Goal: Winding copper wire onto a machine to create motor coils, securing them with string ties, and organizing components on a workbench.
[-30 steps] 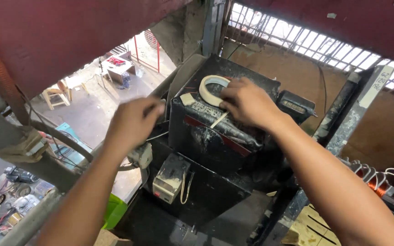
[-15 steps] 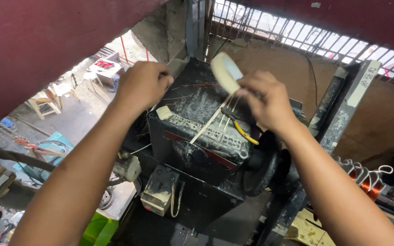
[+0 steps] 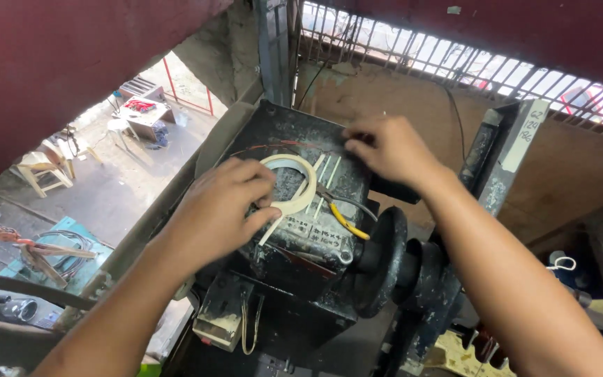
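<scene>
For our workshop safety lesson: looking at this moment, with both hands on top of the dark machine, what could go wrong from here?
1. The tape roll, under the left hand, lies near the housing's edge; a nudge could tip it off.
2. The loose tape strips by the right hand may stick to grime or flutter away.
3. Exposed wires, including the yellow wire, could snag fingers.
</scene>
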